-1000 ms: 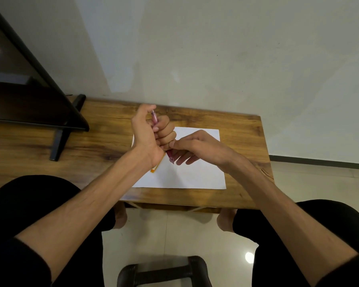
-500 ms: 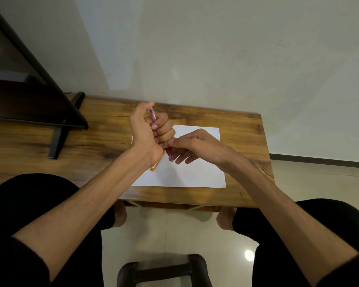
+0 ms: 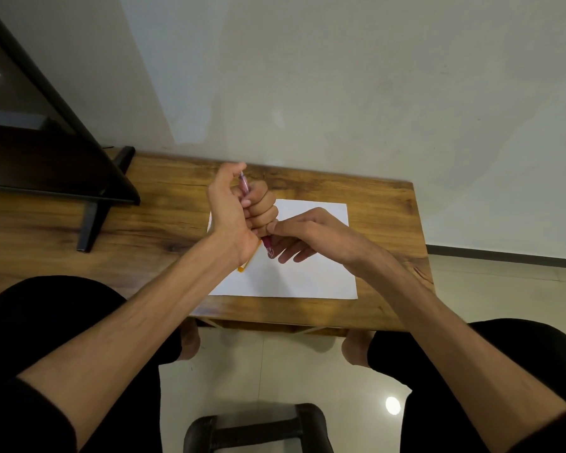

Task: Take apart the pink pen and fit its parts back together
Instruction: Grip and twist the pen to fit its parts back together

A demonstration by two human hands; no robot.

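Note:
The pink pen (image 3: 244, 185) is held upright and slightly tilted above the white paper (image 3: 307, 276). My left hand (image 3: 239, 214) is fisted around its barrel, so the middle is hidden; the top end sticks out above the fist. My right hand (image 3: 307, 233) pinches the lower tip end, which pokes out below the fingers near the paper. An orange pen (image 3: 247, 261) lies on the paper, mostly hidden under my left wrist.
The wooden table (image 3: 383, 204) ends at its right edge near the paper. A black monitor stand (image 3: 92, 220) sits on the table's left part. A dark stool (image 3: 258, 429) stands on the tiled floor between my knees.
Both hands and the pen stay almost still above the paper; my right fingers shift slightly on the pen's lower end.

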